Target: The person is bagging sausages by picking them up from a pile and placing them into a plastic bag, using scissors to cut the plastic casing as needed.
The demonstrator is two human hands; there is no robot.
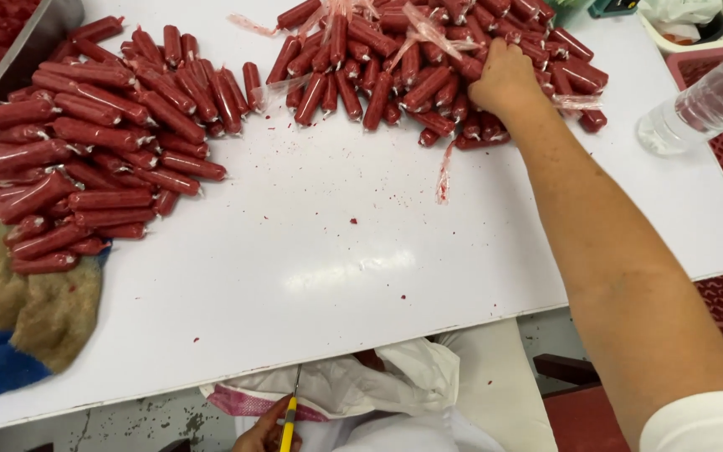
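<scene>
Right hand (505,77): fingers buried in far sausage pile (428,59), closure indiscernible. Left hand (268,431): fingers clamped on yellow-handled scissors (289,418), below counter (361,251) edge. Step: picking next piece.

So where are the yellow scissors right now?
The yellow scissors are at the bottom of the head view, below the white table's near edge, in the left hand beside a white bag.
</scene>
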